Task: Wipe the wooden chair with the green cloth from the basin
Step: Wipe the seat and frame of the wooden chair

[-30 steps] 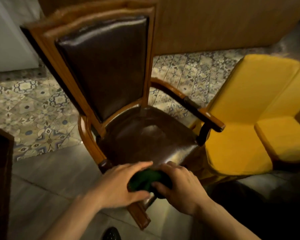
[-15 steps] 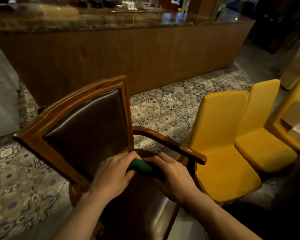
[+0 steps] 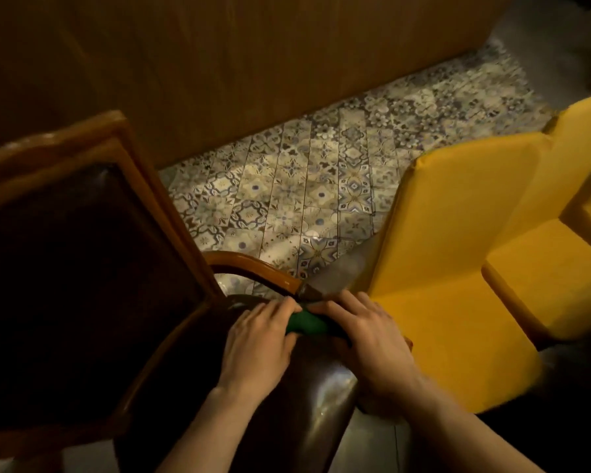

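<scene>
Both hands press the green cloth (image 3: 306, 323) on the wooden chair (image 3: 171, 230) seat, left hand (image 3: 258, 339) and right hand (image 3: 372, 336) clamped at opposite ends; its long axis runs left-right, just below the armrest (image 3: 253, 268).

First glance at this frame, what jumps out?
The bright yellow chairs on the right stand out most against the dim room. At bottom centre, the left hand and right hand press a green cloth between them, near the right armrest of the wooden chair. Patterned floor tiles catch the light behind.
</scene>
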The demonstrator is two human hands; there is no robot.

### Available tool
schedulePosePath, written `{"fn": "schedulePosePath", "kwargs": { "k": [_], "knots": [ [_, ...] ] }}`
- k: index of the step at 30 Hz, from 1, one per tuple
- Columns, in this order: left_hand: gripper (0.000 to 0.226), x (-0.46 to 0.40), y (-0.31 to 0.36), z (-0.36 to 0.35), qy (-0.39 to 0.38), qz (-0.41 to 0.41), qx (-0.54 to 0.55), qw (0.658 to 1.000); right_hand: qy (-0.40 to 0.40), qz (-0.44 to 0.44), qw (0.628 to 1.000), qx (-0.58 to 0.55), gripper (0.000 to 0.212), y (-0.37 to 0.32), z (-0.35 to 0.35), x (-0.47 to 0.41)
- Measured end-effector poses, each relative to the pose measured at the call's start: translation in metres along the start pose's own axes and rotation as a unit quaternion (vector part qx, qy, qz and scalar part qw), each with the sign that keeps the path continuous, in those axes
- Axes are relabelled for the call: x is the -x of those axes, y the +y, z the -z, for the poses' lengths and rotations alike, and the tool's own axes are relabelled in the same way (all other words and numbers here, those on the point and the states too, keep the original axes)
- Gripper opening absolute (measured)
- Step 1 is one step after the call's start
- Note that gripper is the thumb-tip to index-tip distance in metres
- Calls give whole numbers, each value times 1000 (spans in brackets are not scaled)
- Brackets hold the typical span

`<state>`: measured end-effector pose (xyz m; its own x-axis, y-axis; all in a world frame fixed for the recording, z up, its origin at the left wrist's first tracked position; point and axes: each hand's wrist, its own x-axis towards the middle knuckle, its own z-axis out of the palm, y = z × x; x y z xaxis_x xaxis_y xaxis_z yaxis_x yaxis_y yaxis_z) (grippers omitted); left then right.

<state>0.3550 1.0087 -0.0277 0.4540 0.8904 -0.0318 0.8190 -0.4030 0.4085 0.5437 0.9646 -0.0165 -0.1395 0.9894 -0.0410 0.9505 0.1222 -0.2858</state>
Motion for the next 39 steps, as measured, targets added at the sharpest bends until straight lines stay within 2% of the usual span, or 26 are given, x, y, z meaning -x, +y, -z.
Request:
{"fn": "schedulePosePath", "kwargs": {
  "k": [5, 7, 10, 13, 18, 22, 26, 33, 39],
  "knots": [
    [36, -49, -11, -49, -24, 59, -2, 998, -48, 13, 999, 5, 45, 48, -37, -62],
    [37, -90, -60, -112, -59, 147, 23, 987, -101, 26, 994, -22, 48, 76, -111, -124],
    [35, -84, -52, -110, -84, 161, 34, 983, -104, 19, 994, -5, 46, 72, -112, -118],
    [35, -77, -48, -114, -56, 113, 25, 992, -103, 10, 995, 0, 50, 76, -107, -104],
    [44, -106, -100, -118, 41, 81, 55, 994, -115, 33, 993, 16, 69, 79, -120, -101],
    [56, -155, -131, -105, -19, 37, -49, 998, -104, 28, 994, 8, 62, 70, -117, -93],
    [61, -171, -150, -109, -90, 40, -99, 990, -98, 11, 995, 11, 55, 57, -118, -98],
    [61, -172, -149, -105, -58, 40, -78, 994, -75, 34, 997, 16, 50, 51, -118, -110],
    [64, -174, -148, -101, -52, 51, 19, 997, -109, 25, 994, -10, 47, 40, -116, -136]
  ]
}}
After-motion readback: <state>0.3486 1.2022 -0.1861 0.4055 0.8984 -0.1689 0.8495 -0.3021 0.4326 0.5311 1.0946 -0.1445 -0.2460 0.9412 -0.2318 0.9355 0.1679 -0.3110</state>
